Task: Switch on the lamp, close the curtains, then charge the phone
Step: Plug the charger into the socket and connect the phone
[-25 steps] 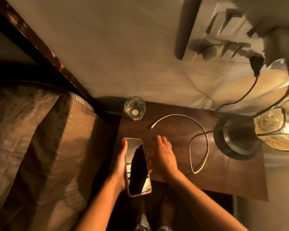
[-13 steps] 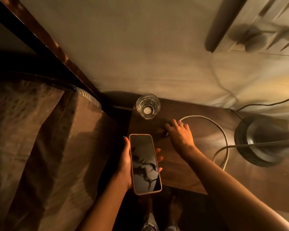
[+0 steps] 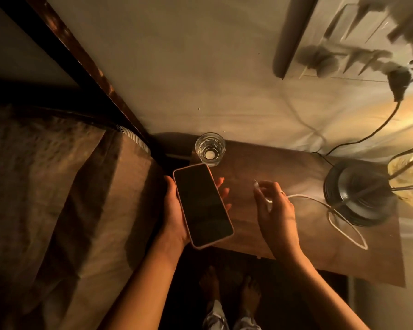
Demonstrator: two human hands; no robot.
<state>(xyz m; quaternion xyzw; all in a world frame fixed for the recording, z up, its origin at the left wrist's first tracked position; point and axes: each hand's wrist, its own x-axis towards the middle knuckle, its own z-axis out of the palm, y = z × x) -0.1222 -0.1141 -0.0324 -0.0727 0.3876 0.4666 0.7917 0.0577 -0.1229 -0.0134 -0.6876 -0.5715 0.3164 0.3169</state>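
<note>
At frame centre, a dark-screened phone (image 3: 202, 205) lies in the left hand (image 3: 174, 210), fingers wrapped around it. To its right, the right hand (image 3: 275, 210) pinches a white charging cable (image 3: 343, 225) end above the wooden bedside table (image 3: 296, 239). A water glass (image 3: 210, 148) stands above; the lamp base (image 3: 358, 196) sits far right.

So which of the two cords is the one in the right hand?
The white cord, looped on the nightstand; the right hand pinches its connector end. The black cord runs along the wall from a plug, untouched.
</note>
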